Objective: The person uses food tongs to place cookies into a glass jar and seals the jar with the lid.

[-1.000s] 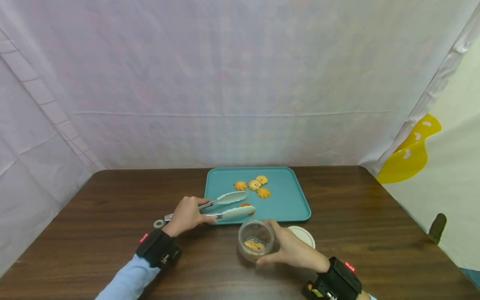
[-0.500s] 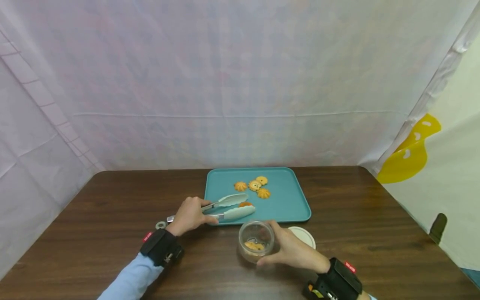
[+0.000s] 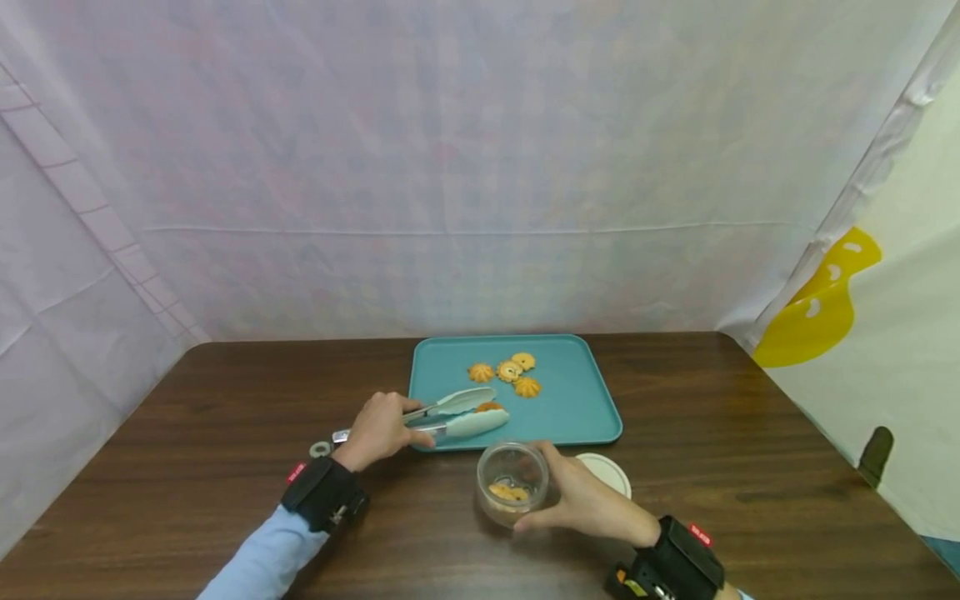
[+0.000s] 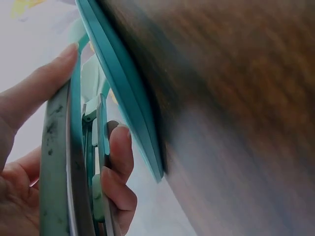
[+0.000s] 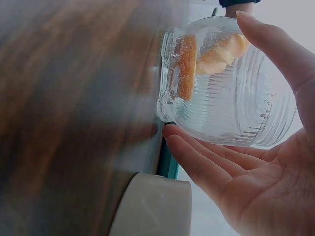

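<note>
Tongs (image 3: pixel 471 423) gripped by the left hand (image 3: pixel 380 432) now stand narrower about the orange cookie (image 3: pixel 491 407), likely brittle, best edge-pinched; the right hand (image 3: pixel 581 498) grasps the glass jar (image 3: pixel 512 477).

The head view is softly lit, while the tabletop (image 4: pixel 246 83) seems blurred under pale glare in both wrist views.

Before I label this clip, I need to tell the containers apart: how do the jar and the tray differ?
The jar is clear and round; the tray is opaque teal and rectangular. The jar is deep, while the tray is shallow. The right hand grips the jar; the tongs reach over the tray. Both hold cookies, and both rest on the wooden table.
</note>
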A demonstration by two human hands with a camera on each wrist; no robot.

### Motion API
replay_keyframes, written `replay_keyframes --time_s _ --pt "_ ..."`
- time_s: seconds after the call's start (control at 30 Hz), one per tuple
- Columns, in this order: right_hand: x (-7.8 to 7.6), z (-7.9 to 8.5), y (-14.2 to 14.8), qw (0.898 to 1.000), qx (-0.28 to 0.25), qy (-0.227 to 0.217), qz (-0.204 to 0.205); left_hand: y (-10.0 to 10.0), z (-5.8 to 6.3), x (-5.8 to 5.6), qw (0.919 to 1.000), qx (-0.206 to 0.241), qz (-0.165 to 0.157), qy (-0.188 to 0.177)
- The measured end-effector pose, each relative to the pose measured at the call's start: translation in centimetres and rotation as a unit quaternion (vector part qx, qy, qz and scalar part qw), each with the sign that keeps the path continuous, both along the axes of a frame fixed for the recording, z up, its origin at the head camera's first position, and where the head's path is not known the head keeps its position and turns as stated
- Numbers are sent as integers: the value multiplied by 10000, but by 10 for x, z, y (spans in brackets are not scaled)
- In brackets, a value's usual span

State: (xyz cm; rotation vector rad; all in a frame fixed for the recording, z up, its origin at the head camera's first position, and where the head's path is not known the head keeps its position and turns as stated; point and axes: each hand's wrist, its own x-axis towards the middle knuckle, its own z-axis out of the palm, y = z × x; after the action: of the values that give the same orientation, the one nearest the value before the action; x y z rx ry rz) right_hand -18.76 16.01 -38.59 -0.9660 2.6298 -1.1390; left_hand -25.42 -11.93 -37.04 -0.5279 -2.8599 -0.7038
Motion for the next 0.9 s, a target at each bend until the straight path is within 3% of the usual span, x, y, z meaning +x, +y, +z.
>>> replay_keyframes --time_s 0.7,0.9 --pt "-1 -2 1 9997 19 230 23 -5 -5 5 9991 182 -122 363" --pt "-2 -3 1 9996 13 278 19 -11 -1 7 9982 433 -223 346"
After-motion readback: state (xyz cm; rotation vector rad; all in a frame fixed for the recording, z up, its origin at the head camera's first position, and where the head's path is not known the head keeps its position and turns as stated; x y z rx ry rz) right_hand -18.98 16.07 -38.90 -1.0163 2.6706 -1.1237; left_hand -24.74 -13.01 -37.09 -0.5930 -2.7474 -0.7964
